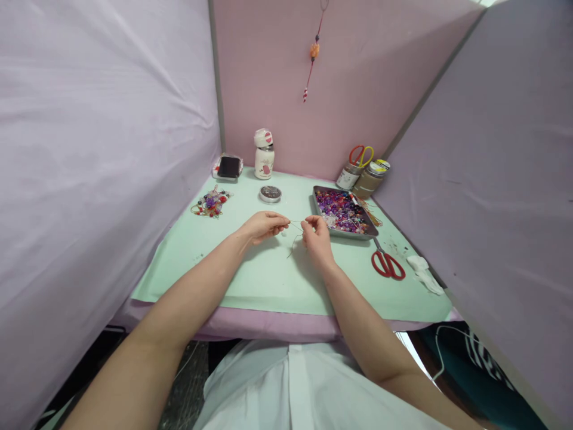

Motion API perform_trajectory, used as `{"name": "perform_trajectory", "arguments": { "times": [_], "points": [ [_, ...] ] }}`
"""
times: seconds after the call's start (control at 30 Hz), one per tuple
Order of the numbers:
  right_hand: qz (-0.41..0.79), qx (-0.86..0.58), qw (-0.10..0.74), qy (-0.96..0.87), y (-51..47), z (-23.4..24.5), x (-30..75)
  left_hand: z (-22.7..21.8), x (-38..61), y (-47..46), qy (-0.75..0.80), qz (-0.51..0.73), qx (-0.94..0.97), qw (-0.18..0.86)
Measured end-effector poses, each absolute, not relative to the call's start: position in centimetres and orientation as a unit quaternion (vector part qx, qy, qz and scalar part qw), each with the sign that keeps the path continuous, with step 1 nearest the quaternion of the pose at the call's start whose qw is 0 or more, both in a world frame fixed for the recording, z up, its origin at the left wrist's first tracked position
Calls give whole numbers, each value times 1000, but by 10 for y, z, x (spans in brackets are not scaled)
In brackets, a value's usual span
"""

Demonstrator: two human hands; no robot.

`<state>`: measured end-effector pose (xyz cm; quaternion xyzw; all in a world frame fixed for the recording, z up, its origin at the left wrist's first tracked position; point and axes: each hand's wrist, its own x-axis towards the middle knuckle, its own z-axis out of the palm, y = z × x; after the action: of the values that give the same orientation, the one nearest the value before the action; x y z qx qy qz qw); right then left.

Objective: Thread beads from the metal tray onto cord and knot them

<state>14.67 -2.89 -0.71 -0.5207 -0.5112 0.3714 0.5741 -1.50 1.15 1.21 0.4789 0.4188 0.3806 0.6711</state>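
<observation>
Between my two hands runs a thin cord (295, 222), with a loose end hanging down toward the table. My left hand (270, 225) pinches one part of it with thumb and fingertips. Close by on the right, my right hand (316, 232) is closed on the cord too, fingers bent. A small pale piece (283, 234) shows just under the left fingertips; its kind is too small to tell. Right of my right hand stands a metal tray (353, 236) holding many purple, red and clear beads (340, 210).
Red-handled scissors (387, 265) and crumpled white tissue (424, 275) lie at right. Behind the tray stand jars (370, 179), one holding scissors (362, 155). A round tin (270, 194), a bottle (264, 156), a phone (229, 168) and a beaded bunch (212, 203) sit left. Fabric walls (134, 119) enclose the table.
</observation>
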Motion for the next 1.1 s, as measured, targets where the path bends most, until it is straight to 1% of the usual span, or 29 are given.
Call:
{"name": "perform_trajectory", "arguments": {
  "times": [0.1,0.3,0.47,0.6,0.7,0.77,0.87,0.93,1.0,1.1],
  "points": [
    [267,-537,573,-559,-30,-11,145,13,-14,11,418,400,451,680],
    [170,-531,541,-629,-32,-18,142,10,-12,15,408,425,405,699],
    [124,-529,490,-682,-34,-15,142,5,-10,17,406,440,387,702],
    [136,-510,471,-707,-35,-16,143,2,-8,17,405,452,402,686],
    [152,-493,468,-718,-35,-17,144,2,-9,16,420,453,450,645],
    [148,-490,470,-719,-34,-18,145,4,-11,15,444,444,513,585],
    [92,-497,469,-724,-34,-16,148,8,-13,13,464,421,616,477],
    [44,-510,458,-726,-34,-14,149,11,-14,12,460,407,663,430],
    [20,-522,448,-725,-34,-12,150,12,-15,12,446,391,695,406],
    [52,-525,452,-719,-32,-12,151,11,-16,12,414,368,738,385]
  ]
}}
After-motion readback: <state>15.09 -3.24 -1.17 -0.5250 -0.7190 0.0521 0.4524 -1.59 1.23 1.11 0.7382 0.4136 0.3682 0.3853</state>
